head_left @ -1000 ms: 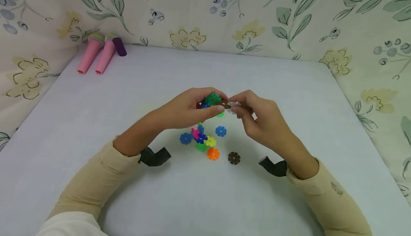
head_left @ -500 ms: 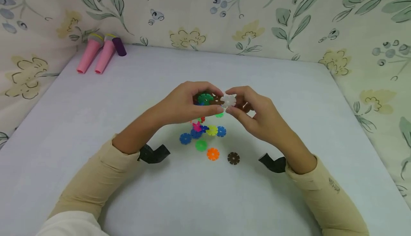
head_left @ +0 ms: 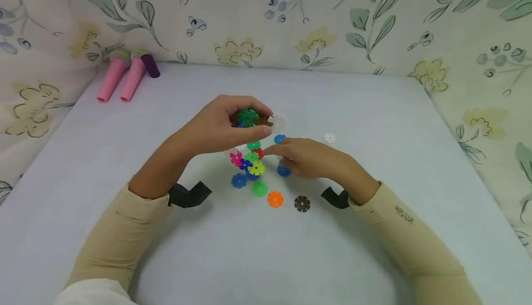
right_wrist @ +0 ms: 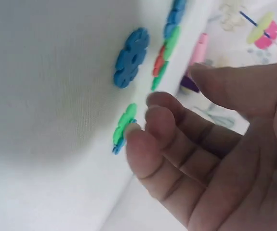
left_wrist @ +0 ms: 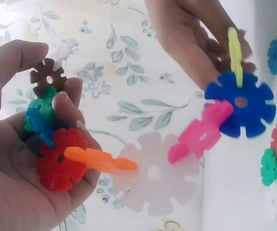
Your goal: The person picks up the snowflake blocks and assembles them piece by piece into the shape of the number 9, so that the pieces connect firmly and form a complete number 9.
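My left hand (head_left: 216, 127) holds a chain of interlocked plastic snowflake discs above the table. In the left wrist view a brown disc (left_wrist: 48, 78) sits near its fingertips, with a white disc (left_wrist: 67, 52) slotted on. A green, a blue and a red disc (left_wrist: 62, 159) lie along the palm. From there hang an orange disc (left_wrist: 99, 160), a large-looking white one (left_wrist: 152, 178), a pink one, a dark blue one (left_wrist: 239, 103) and a yellow one. My right hand (head_left: 313, 158) reaches low beside loose discs, index finger near a red disc (head_left: 259, 152). Nothing shows between its fingers (right_wrist: 145, 149).
Loose discs lie on the white table: blue (head_left: 238, 181), green (head_left: 259, 188), orange (head_left: 275, 199), brown (head_left: 302, 204) and white (head_left: 329, 137). Two pink toy microphones (head_left: 112, 76) and a purple cylinder (head_left: 150, 66) lie at the far left. Floral cloth (head_left: 282, 32) borders the table.
My right hand has let go of the white disc, now on the chain's end, and moved down towards the loose discs. My left hand has shifted left and slightly up with the chain.
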A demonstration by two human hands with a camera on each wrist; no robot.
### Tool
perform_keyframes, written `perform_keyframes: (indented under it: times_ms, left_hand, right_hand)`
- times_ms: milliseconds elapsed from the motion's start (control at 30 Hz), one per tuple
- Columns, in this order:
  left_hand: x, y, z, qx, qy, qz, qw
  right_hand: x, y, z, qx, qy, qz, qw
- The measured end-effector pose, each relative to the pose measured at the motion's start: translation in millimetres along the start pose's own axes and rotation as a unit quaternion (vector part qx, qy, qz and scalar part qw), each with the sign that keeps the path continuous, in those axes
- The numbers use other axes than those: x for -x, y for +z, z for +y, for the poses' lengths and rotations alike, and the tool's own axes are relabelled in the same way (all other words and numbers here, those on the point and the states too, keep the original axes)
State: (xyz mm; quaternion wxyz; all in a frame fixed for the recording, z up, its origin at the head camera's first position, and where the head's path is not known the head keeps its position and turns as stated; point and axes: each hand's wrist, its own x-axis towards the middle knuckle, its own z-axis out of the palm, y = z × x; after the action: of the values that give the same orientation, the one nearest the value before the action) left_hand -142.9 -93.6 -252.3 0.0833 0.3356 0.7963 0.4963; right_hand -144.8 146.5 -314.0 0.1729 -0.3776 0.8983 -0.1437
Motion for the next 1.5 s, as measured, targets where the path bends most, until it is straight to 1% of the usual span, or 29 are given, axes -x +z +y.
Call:
perform_keyframes:
  times_ms: [100,167,233,333,400,500,600,700,733,800,900,967,1033,1100,1167,1200,1267,1333,1400,1500]
  left_hand:
    - [-0.3,1.4,-0.7,-0.001,-0.002,-0.012,0.9999]
    - [-1.1,2.6,-0.8,-0.003,0.004,-0.019,0.9998]
    - [-2.2,3.1,-1.1,-0.004,0.016,-0.023,0.9996]
    - [-3.5,2.6,-0.7,-0.001,0.029,-0.027,0.9992]
    - [-4.1,2.0,0.0,-0.002,0.032,-0.028,0.9991]
    - [-5.0,1.9,1.1,-0.005,0.029,-0.033,0.999]
    - [-5.5,2.1,1.6,-0.009,0.024,-0.037,0.999]
    - [-4.7,2.0,1.7,-0.014,0.022,-0.035,0.999]
    - [-4.1,1.6,1.9,-0.014,0.021,-0.035,0.9991]
    - [-2.8,1.0,1.2,-0.013,0.016,-0.034,0.9992]
    - [-1.5,0.3,-0.4,-0.009,0.008,-0.033,0.9994]
    - [-1.0,0.1,-1.6,-0.009,0.002,-0.032,0.9995]
    - [-0.6,-0.1,-1.9,-0.011,0.001,-0.028,0.9995]
    - [-0.5,-0.2,-1.7,-0.013,0.001,-0.022,0.9997]
    - [-0.6,-0.9,-1.6,-0.018,0.004,-0.018,0.9997]
    - [-0.6,-1.2,-1.6,-0.018,0.006,-0.016,0.9997]
    - [-0.6,-1.5,-2.2,-0.022,0.01,-0.012,0.9996]
    - [-0.5,-1.4,-3.3,-0.027,0.016,-0.01,0.9994]
    - [-0.3,-0.9,-3.9,-0.031,0.024,-0.007,0.9992]
    - [0.5,-0.3,-4.3,-0.027,0.032,-0.007,0.9991]
  right_hand:
    - [-17.9,-1,-3,0.026,0.035,-0.076,0.9962]
    - [-27.5,0,-4,0.031,0.053,-0.096,0.9935]
    - [-33.4,1,-4,0.03,0.066,-0.09,0.9933]
    - [-36.9,2,-2,0.021,0.075,-0.048,0.9958]
    - [-36.4,3,1,0.001,0.08,-0.031,0.9963]
    - [-34.8,4,7,-0.046,0.09,-0.032,0.9943]
    - [-37.1,6,10,-0.07,0.072,-0.02,0.9947]
    - [-43.4,9,9,-0.065,0.034,0.011,0.9972]
    - [-45.7,9,8,-0.066,0.023,0.017,0.9974]
    - [-48.6,9,5,-0.075,0.023,0.007,0.9969]
    - [-47.3,8,2,-0.092,0.055,-0.031,0.9938]
    - [-43.0,7,1,-0.101,0.069,-0.046,0.9914]
    - [-36.0,5,1,-0.118,0.067,-0.041,0.9899]
    - [-26.7,1,3,-0.149,0.053,-0.014,0.9873]
    - [-15.8,-8,4,-0.194,0.045,0.021,0.9798]
    - [-10.0,-13,4,-0.221,0.042,0.041,0.9735]
    - [2.5,-26,4,-0.276,0.028,0.084,0.9572]
    - [15.4,-39,2,-0.331,0.01,0.124,0.9356]
    - [26.5,-48,0,-0.373,-0.016,0.159,0.9137]
    - [35.1,-54,-5,-0.42,-0.051,0.194,0.8852]
